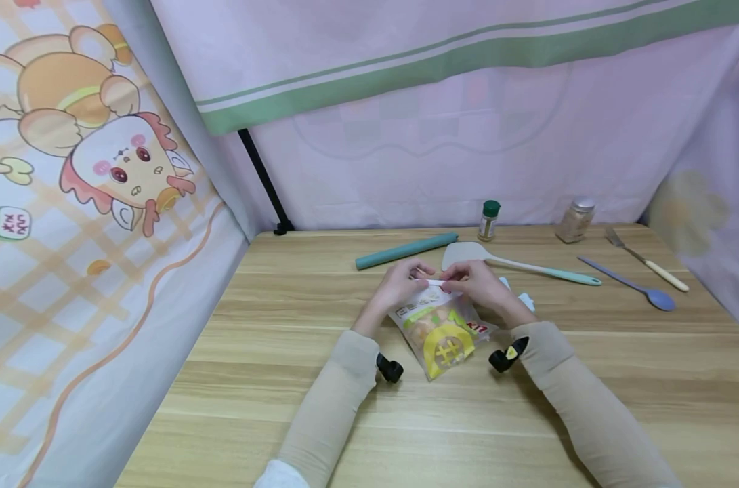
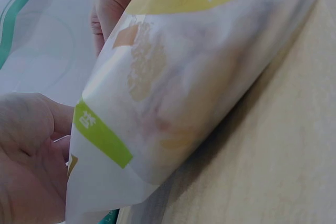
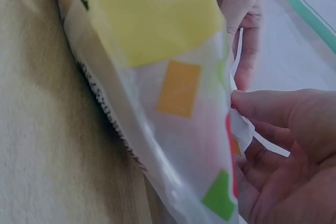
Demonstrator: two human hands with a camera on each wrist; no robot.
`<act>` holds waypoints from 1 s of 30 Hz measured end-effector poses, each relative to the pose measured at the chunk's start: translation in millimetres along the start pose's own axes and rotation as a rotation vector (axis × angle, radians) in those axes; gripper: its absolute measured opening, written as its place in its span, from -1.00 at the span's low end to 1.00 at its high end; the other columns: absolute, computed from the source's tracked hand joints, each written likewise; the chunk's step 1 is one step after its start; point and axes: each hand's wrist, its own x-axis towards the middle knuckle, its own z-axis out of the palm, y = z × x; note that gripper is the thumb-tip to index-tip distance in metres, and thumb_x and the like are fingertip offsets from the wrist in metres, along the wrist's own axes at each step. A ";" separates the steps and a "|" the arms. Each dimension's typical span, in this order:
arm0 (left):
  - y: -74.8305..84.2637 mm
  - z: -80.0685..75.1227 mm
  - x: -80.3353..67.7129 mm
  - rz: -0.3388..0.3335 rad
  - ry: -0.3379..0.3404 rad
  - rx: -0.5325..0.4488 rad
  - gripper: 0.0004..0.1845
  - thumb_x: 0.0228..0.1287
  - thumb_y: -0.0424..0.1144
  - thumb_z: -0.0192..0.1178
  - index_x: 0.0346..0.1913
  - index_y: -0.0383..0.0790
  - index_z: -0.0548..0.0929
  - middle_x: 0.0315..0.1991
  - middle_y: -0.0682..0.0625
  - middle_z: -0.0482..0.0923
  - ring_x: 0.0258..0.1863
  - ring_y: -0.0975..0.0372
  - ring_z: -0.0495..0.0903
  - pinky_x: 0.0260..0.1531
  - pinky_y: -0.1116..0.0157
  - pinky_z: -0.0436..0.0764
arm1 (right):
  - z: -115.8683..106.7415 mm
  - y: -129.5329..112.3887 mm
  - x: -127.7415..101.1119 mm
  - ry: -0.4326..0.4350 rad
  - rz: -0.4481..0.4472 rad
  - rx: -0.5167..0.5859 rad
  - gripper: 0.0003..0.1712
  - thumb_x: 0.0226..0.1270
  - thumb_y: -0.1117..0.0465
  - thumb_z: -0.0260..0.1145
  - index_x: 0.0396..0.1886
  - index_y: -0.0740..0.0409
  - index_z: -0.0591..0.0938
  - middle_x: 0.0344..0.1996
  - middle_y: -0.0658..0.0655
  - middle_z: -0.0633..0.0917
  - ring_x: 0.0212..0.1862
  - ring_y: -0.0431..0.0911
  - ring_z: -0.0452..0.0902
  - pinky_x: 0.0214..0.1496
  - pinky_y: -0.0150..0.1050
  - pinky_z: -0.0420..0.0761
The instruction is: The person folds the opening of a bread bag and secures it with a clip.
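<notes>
wood-grain table (image 1: 296,407), light, tented by pink cloth; cartoon-print cloth at far left.

teal roll (image 1: 406,250): lies flat beyond the hands, apart from them, angled toward the back edge.

left hand (image 1: 399,283): fingers curled narrow, pinching the left corner of the packet's top seal; the left wrist view shows the thumb side pressed against the film (image 2: 31,150). the grip sits at the corner probably to pull against the other hand.

snack packet (image 1: 442,329): clear film with yellow and green print, pale pieces inside; bottom end rests on the table between the forearms, top end raised toward the fingers, so it stands tilted rather than flat. top edge appears stretched taut as a white strip between the two hands, though the view is small.

right hand (image 1: 475,281): fingers curled narrow, thumb and forefinger pinching the right end of the same seal (image 3: 247,103).

spatula (image 1: 515,263): flat, just behind the right hand.

green-capped jar (image 1: 488,220), brown jar (image 1: 575,219): upright near the back cloth.

purple spoon (image 1: 634,286), fork (image 1: 646,259): flat at right, well apart from the hands.
</notes>
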 end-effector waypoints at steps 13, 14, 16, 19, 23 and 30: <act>-8.0 -3.4 -0.8 -0.047 0.027 0.031 -0.76 0.42 -0.23 0.37 0.06 -0.20 0.80 -0.05 -0.13 0.82 -0.06 0.12 0.74 -0.02 0.26 0.65 | -1.5 1.7 -0.5 -0.006 0.011 -0.004 -0.80 0.47 0.21 0.42 -0.08 0.26 0.72 -0.35 0.13 0.65 -0.36 -0.13 0.49 -0.42 -0.31 0.57; -8.0 -3.9 -0.9 -0.061 0.029 0.041 -0.77 0.42 -0.22 0.37 0.04 -0.21 0.81 -0.06 -0.12 0.82 -0.08 0.14 0.72 -0.04 0.29 0.63 | -1.7 1.5 -0.5 -0.008 0.013 0.001 -0.80 0.47 0.22 0.41 -0.07 0.27 0.72 -0.35 0.12 0.65 -0.36 -0.13 0.49 -0.43 -0.31 0.57; -7.4 -5.4 -1.2 -0.076 0.033 0.068 -0.80 0.42 -0.20 0.37 -0.02 -0.20 0.83 -0.08 -0.12 0.82 -0.12 0.16 0.69 -0.07 0.32 0.60 | -2.1 0.8 -0.4 -0.012 0.018 0.012 -0.80 0.49 0.24 0.39 -0.06 0.29 0.71 -0.35 0.11 0.63 -0.38 -0.13 0.48 -0.44 -0.32 0.56; -6.3 -7.8 -0.5 -0.076 0.037 0.089 -0.82 0.41 -0.22 0.37 -0.06 -0.23 0.84 -0.10 -0.14 0.82 -0.13 0.16 0.68 -0.08 0.33 0.58 | -3.2 1.0 -0.4 -0.028 0.022 0.019 -0.80 0.53 0.26 0.33 -0.01 0.32 0.70 -0.33 0.13 0.62 -0.38 -0.14 0.46 -0.43 -0.33 0.54; -6.1 -7.3 0.1 -0.060 0.041 0.107 -0.82 0.41 -0.24 0.36 -0.06 -0.25 0.83 -0.11 -0.15 0.82 -0.12 0.13 0.69 -0.06 0.32 0.58 | -5.0 2.6 -1.3 -0.045 0.037 0.028 -0.79 0.57 0.27 0.28 0.03 0.31 0.69 -0.32 0.12 0.61 -0.42 -0.17 0.45 -0.44 -0.35 0.52; -9.6 -3.6 0.7 -0.060 0.059 0.104 -0.84 0.37 -0.26 0.38 -0.08 -0.23 0.83 -0.15 -0.14 0.80 -0.21 0.21 0.63 -0.11 0.34 0.56 | -4.8 2.2 -4.9 -0.065 0.058 0.064 -0.79 0.58 0.31 0.26 0.05 0.35 0.66 -0.39 0.07 0.56 -0.50 -0.18 0.40 -0.51 -0.40 0.42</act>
